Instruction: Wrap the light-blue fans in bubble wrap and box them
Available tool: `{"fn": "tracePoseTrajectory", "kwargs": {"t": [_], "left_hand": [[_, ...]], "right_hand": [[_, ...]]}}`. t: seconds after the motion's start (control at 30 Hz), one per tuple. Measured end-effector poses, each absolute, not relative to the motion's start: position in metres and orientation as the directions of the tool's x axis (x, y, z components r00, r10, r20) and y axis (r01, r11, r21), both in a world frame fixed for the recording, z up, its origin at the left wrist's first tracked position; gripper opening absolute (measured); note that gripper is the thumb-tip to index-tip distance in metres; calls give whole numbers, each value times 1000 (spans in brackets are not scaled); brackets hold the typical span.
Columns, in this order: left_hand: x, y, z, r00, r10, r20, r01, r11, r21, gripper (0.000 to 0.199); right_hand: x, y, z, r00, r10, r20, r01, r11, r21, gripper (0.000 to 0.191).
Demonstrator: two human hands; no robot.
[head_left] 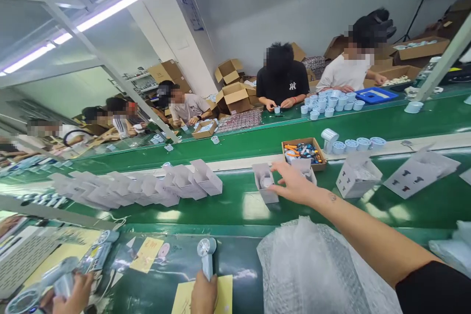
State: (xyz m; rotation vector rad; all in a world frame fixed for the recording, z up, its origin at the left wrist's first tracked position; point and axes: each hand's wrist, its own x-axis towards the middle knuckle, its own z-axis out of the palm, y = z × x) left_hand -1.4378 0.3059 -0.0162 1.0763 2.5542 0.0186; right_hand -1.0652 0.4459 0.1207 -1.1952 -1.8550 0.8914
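My left hand [204, 294] is wrapped round the handle of a light-blue handheld fan [206, 255], upright above a yellow sheet [224, 294] at the bottom centre. My right hand [294, 181] reaches in from the right over the green belt. Its fingers are spread at the right edge of an open white box [268, 195]; a pale round item shows inside. Another open white box, partly hidden, stands behind that hand. Clear bubble-wrap bags [312, 265] lie below my right forearm.
White boxes [184, 181] line the belt at left; more [358, 176] stand at right. Beyond are a carton of small parts [320, 164] and blue cups [351, 145]. A co-worker's hands [75, 294] hold a fan at lower left. Several people sit across the line.
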Motion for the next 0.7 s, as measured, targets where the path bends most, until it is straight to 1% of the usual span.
{"fn": "tracePoseTrajectory", "kwargs": {"t": [0.03, 0.07, 0.1, 0.13, 0.17, 0.2, 0.23, 0.27, 0.3, 0.37, 0.4, 0.43, 0.47, 0.5, 0.53, 0.57, 0.6, 0.63, 0.7], "left_hand": [[-1435, 305, -15, -635, 686, -354, 655, 722, 223, 22], [-1427, 306, -10, -635, 686, -355, 608, 727, 318, 19], [-1411, 308, -2, -633, 693, -347, 545, 716, 436, 20], [-1389, 310, 7, -616, 706, -349, 462, 683, 566, 23], [-1361, 311, 17, -570, 737, -362, 361, 620, 696, 26], [-1328, 310, 27, -485, 784, -388, 248, 549, 798, 30], [-1292, 306, 36, -372, 829, -417, 142, 495, 857, 34], [-1254, 300, 43, -232, 868, -439, 69, 464, 883, 37], [-1217, 291, 47, -76, 887, -456, 42, 460, 887, 39], [-1150, 268, 47, 208, 867, -453, 71, 448, 891, 40], [-1124, 255, 42, 294, 851, -436, 94, 428, 899, 42], [-1103, 243, 35, 373, 831, -412, 152, 383, 911, 42], [-1088, 232, 25, 459, 803, -381, 244, 298, 923, 42], [-1078, 222, 14, 550, 755, -357, 360, 171, 917, 43], [-1074, 214, 3, 640, 681, -356, 474, 15, 880, 42], [-1072, 208, -7, 708, 595, -380, 557, -139, 819, 40], [-1073, 204, -15, 746, 518, -419, 601, -253, 758, 36], [-1074, 202, -22, 755, 468, -459, 627, -311, 715, 30], [-1076, 205, -27, 728, 471, -498, 661, -290, 692, 16]], "right_hand": [[-1056, 435, 129, -256, 942, 218, 376, 305, -875, 35], [-1045, 423, 134, -230, 959, 165, 321, 235, -918, 27], [-1034, 411, 136, -218, 974, 60, 256, 117, -960, 22], [-1024, 397, 134, -224, 971, -78, 194, -34, -980, 21], [-1014, 383, 128, -245, 945, -218, 137, -189, -972, 25], [-1006, 368, 120, -270, 903, -333, 88, -322, -943, 29], [-1000, 352, 111, -291, 863, -413, 51, -417, -908, 34], [-995, 336, 100, -291, 842, -455, 15, -472, -882, 39], [-990, 321, 89, -259, 843, -471, -36, -496, -867, 44], [-978, 293, 70, -119, 869, -481, -189, -495, -848, 52], [-968, 281, 63, -18, 878, -478, -264, -465, -845, 53], [-956, 271, 58, 85, 875, -476, -325, -427, -844, 53], [-941, 260, 55, 173, 861, -478, -369, -394, -842, 52], [-923, 250, 54, 233, 843, -486, -397, -374, -838, 49], [-905, 240, 55, 269, 825, -497, -421, -363, -831, 46], [-886, 228, 57, 293, 810, -508, -443, -356, -823, 42], [-868, 216, 60, 304, 797, -522, -466, -354, -811, 38], [-853, 203, 63, 302, 786, -540, -492, -356, -794, 34], [-834, 174, 69, 257, 763, -593, -550, -389, -739, 31]]}}
